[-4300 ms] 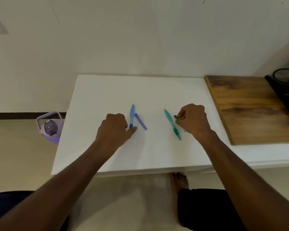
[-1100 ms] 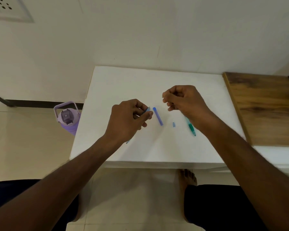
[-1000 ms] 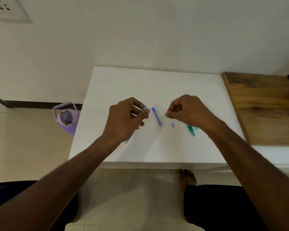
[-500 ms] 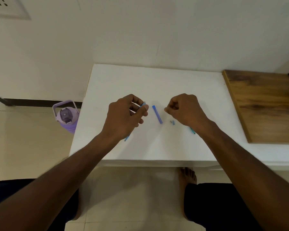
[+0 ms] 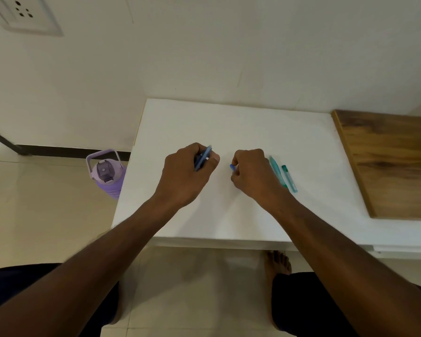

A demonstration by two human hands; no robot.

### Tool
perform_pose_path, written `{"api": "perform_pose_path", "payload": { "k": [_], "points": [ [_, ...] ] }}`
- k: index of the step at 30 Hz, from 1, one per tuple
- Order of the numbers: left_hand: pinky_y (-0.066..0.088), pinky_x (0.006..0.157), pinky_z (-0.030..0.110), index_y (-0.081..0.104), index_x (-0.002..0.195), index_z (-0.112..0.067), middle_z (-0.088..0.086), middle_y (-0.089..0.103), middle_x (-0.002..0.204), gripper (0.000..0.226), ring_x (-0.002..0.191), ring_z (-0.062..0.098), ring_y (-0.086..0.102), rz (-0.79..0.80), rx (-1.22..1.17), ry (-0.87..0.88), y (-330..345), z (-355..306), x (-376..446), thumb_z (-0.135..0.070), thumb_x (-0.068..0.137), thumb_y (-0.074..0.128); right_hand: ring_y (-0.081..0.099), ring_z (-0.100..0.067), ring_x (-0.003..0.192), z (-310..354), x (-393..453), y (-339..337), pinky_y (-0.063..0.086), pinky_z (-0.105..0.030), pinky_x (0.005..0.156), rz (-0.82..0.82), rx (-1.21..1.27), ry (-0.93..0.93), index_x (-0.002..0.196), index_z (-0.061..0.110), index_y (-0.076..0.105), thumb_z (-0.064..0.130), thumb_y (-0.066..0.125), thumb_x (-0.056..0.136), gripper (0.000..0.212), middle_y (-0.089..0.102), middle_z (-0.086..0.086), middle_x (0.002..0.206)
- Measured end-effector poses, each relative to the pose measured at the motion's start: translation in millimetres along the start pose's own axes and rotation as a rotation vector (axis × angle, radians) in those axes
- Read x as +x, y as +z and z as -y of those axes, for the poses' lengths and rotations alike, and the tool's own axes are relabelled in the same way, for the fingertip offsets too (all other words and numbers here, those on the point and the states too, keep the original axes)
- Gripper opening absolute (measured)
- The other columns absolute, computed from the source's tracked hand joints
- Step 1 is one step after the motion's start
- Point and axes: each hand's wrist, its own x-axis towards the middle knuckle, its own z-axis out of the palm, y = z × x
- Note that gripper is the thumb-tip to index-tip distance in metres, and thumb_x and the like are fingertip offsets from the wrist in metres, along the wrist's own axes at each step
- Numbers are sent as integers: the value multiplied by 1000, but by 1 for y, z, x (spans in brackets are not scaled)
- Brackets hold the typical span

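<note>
The left hand (image 5: 187, 175) is gripping a blue pen (image 5: 204, 158) in curled fingers over the white table (image 5: 229, 122), while the right hand (image 5: 253, 175) is pinching a small blue piece (image 5: 232, 167) at its fingertips. A light teal pen (image 5: 275, 169) and a darker teal pen (image 5: 289, 180), 2 in all, are lying side by side on the table just beside the right hand.

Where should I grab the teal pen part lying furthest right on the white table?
Pinch the teal pen part across its thin barrel at mid-length, coming from above and its right. It lies flat on the white table, and a lighter teal barrel and the right hand crowd its left side.
</note>
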Motion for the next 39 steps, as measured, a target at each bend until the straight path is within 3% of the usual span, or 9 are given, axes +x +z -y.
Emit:
{"api": "perform_pose_path", "payload": {
  "k": [2, 5, 9, 17, 28, 32, 34, 37, 39],
  "points": [
    [41, 59, 7, 72, 92, -15, 1, 67, 77, 29, 63, 11, 57, 4, 6, -5, -1, 0, 0, -42, 101, 67, 59, -14, 72, 1, -3, -4, 41, -21, 72, 26, 38, -3, 105, 18, 68, 37, 75, 93, 23, 72, -2, 97],
    [39, 57, 7, 74, 88, -19, -4, 64, 70, 26, 57, 7, 52, 0, -5, -33, -1, 1, 0, -42, 99, 70, 70, -9, 69, 6, -8, -23, 52, -18, 69, 44, 439, 3, 99, 22, 76, 29, 81, 85, 17, 78, 4, 84],
    [42, 58, 8, 77, 93, -22, 0, 72, 78, 27, 62, 13, 56, -17, -13, -44, -1, 3, 1, -48, 98, 70, 80, -17, 76, 6, -18, -50, 67, -37, 81, 147, 932, 43, 97, 17, 76, 14, 81, 87, 12, 81, -1, 82],
    [51, 66, 12, 82, 91, -40, -19, 77, 78, 9, 73, 3, 70, 74, -72, 2, 4, 6, 0, -49, 89, 82, 80, -27, 81, -5, -21, -66, 66, -39, 81, 189, 1061, -4, 99, 11, 75, 16, 79, 91, 11, 81, -11, 85],
    [48, 61, 10, 83, 96, -29, -12, 76, 79, 16, 67, 6, 64, 68, -72, 10, 4, 5, 3, -44, 91, 80, 72, -23, 76, -2, -17, -62, 64, -37, 77, 139, 1127, -49, 92, 10, 77, 13, 72, 95, 7, 79, -15, 90],
    [46, 62, 5, 82, 96, -29, -17, 75, 81, 12, 73, 1, 65, 87, -52, 1, 3, 6, 2, -40, 93, 79, 68, -19, 74, -1, -10, -66, 60, -32, 74, 50, 1381, 56, 94, 8, 77, 13, 72, 96, 8, 78, -11, 89],
    [46, 64, 4, 82, 96, -28, -19, 75, 82, 11, 78, 5, 67, 74, -67, -12, 2, 7, 1, -38, 94, 79, 71, -15, 71, -12, -5, -67, 61, -28, 71, -22, 1222, 63, 92, 14, 79, 22, 76, 93, 9, 80, -3, 86],
    [44, 62, 4, 80, 94, -28, -16, 77, 85, 11, 70, 7, 65, 28, -71, -6, 2, 7, 1, -39, 94, 79, 71, -7, 68, -28, -5, -56, 58, -15, 69, -34, 464, -67, 80, 23, 79, 32, 83, 85, 11, 74, 9, 71],
    [43, 61, 3, 79, 94, -27, -16, 77, 86, 12, 61, 1, 59, -4, -64, 8, 1, 7, 1, -39, 94, 79, 70, -9, 72, -27, -11, -42, 59, -25, 73, 50, 197, -109, 80, 24, 77, 33, 84, 84, 12, 72, 11, 74]
  ]
}}
